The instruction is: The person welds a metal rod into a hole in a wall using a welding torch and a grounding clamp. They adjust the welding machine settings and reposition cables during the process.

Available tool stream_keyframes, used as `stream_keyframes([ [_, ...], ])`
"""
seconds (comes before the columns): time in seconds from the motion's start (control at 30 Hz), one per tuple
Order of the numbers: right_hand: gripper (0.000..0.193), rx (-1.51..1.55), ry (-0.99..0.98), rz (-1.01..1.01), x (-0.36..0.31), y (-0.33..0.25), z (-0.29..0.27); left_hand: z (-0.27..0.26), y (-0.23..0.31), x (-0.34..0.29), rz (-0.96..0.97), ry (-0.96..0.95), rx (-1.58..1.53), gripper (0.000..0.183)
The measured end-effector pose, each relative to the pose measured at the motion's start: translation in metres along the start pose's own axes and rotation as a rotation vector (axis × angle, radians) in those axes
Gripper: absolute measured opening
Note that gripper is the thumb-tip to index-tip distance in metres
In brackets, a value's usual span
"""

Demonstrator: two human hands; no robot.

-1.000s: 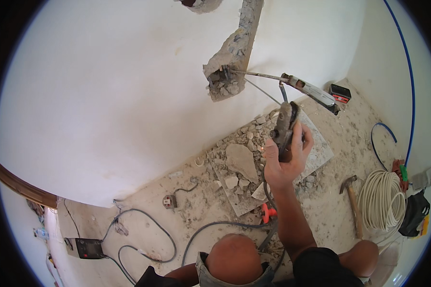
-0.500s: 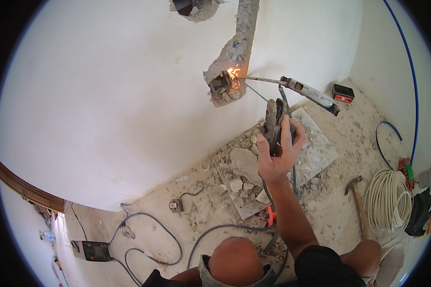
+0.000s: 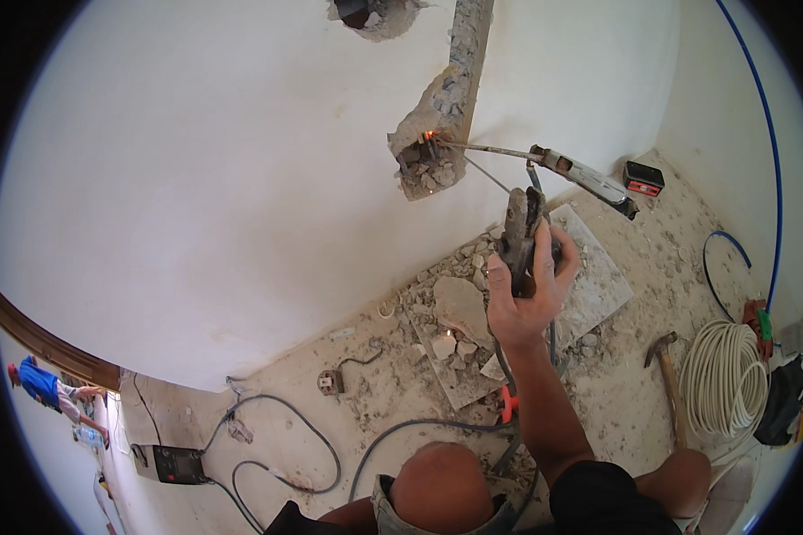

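My right hand [image 3: 535, 299] is closed around a dark, worn welding electrode holder [image 3: 519, 234], thumb on the left and fingers on the right. A thin welding rod [image 3: 489, 172] runs from its jaws toward the broken hole [image 3: 426, 169] in the white wall. Inside the hole, a small orange glow [image 3: 431, 135] shows beside dark metal pieces. A silver clamp [image 3: 589, 181] grips a metal bar [image 3: 491, 149] that sticks out of the same hole, just above the holder. Of my left arm only the sleeve and a bit of forearm show at the lower edge; the left hand is out of sight.
Rubble [image 3: 459, 303] lies on a tile slab [image 3: 598, 259] below the hole. A hammer [image 3: 669, 383], coiled white cable [image 3: 723, 374] and a black-red box [image 3: 642, 178] are on the right. Grey cable [image 3: 330, 446] loops from a black machine [image 3: 178, 465]. A person [image 3: 49, 388] is far left.
The bright sparks in the hole have shrunk to a small glow, and a glowing speck shows on the rubble. A person in blue has appeared at far left. The view has shifted slightly.
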State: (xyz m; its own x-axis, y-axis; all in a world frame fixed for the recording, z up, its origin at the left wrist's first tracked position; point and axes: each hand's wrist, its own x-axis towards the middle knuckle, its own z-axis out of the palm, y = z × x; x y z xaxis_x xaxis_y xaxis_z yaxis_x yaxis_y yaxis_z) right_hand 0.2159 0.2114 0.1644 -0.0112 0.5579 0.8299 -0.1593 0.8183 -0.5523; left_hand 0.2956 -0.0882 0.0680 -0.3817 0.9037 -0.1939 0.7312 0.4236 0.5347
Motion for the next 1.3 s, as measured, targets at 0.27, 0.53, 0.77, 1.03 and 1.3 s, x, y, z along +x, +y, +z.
stream_keyframes([
  [0.27, 0.056, -0.019, -0.028, 0.000, 0.001, 0.000, 0.002, 0.005, -0.004, 0.008, -0.028, 0.003, -0.028, 0.019],
  [0.53, 0.056, 0.159, 0.062, 0.145, -0.006, -0.003, 0.011, 0.011, -0.009, 0.012, -0.057, -0.001, -0.059, 0.018],
  [0.77, 0.060, 0.309, -0.071, 0.367, -0.008, -0.018, 0.008, 0.017, -0.015, 0.011, -0.083, 0.000, -0.095, 0.018],
  [1.03, 0.057, 0.120, -0.246, -0.039, -0.002, -0.032, -0.014, 0.045, -0.018, 0.008, -0.138, 0.002, -0.165, 0.018],
  [1.3, 0.064, 0.268, -0.070, 0.354, 0.019, -0.031, -0.063, 0.067, -0.094, 0.004, -0.391, 0.670, -0.298, 0.018],
])
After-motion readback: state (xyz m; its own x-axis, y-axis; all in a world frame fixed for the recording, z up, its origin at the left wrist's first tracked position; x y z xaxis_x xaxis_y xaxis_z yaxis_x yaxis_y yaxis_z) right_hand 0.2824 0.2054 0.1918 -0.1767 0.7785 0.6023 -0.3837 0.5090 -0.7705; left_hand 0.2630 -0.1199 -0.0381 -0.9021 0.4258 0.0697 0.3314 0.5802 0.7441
